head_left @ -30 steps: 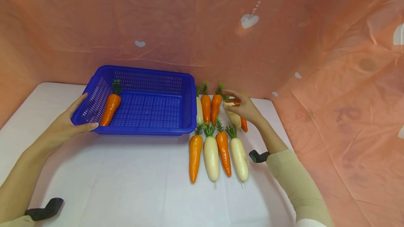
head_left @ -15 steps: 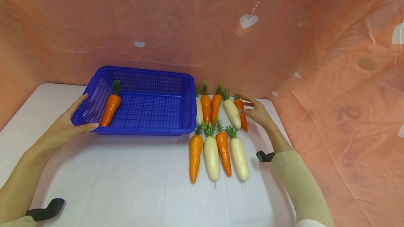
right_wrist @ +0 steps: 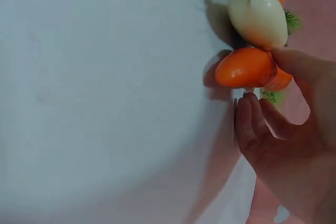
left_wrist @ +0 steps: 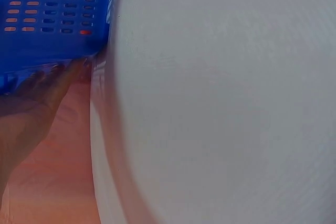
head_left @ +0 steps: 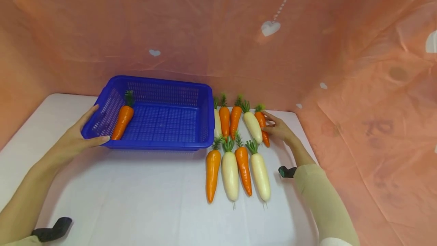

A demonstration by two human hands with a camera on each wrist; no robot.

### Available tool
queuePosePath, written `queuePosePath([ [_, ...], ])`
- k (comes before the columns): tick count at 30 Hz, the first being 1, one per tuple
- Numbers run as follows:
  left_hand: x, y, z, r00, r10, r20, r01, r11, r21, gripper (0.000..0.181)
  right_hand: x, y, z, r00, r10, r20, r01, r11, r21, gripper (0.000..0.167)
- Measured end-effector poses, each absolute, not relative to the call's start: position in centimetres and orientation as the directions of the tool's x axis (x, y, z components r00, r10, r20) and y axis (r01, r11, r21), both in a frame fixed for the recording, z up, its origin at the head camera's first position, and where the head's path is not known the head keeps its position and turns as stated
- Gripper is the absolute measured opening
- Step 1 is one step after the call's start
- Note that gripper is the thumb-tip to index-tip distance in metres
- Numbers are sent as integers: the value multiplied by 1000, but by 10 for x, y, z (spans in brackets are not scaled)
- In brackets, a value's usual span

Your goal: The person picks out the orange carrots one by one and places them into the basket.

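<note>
My left hand (head_left: 75, 136) grips the left end of a blue plastic basket (head_left: 160, 145), thumb on the near corner and fingers along the outer side. Inside, against the left wall, lies one orange carrot (head_left: 123, 122) with a dark green top. My right hand (head_left: 279, 129) is at the rightmost carrot (head_left: 261, 119) in the back row. In the right wrist view, the thumb and fingertips pinch this carrot (right_wrist: 244, 67) from both sides, and it still lies on the table. A white radish (right_wrist: 257, 14) lies right beside it.
Other carrots and white radishes (head_left: 252, 126) lie in the back row, right of the basket. A front row of carrots (head_left: 213, 175) and radishes (head_left: 230, 175) lies nearer me. The white tabletop (head_left: 136, 196) ends at orange cloth (head_left: 191, 26) behind and to the right.
My right hand has moved right, from over the back-row radish to the rightmost carrot, and its fingers have closed around that carrot. The left hand keeps its hold on the basket.
</note>
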State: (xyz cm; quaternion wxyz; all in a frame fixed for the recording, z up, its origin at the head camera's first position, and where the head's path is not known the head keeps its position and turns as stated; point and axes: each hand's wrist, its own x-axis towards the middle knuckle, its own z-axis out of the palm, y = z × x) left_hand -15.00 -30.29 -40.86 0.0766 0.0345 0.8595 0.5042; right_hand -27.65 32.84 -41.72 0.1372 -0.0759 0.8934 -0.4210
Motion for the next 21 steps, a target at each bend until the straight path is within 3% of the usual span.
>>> queuePosePath([
  [6,-149,-303,-410,-987,134,-91,-17,469,883,99,-290,324,-408,-924,-286,-252,-38,727,-685,82],
  [12,-150,-303,-409,-985,142,-100,-23,461,887,99,-299,321,-405,-912,-242,-330,26,771,-637,88],
  [21,-149,-304,-408,-987,137,-85,-12,459,888,99,-296,328,-411,-940,-172,-294,113,655,-747,76],
])
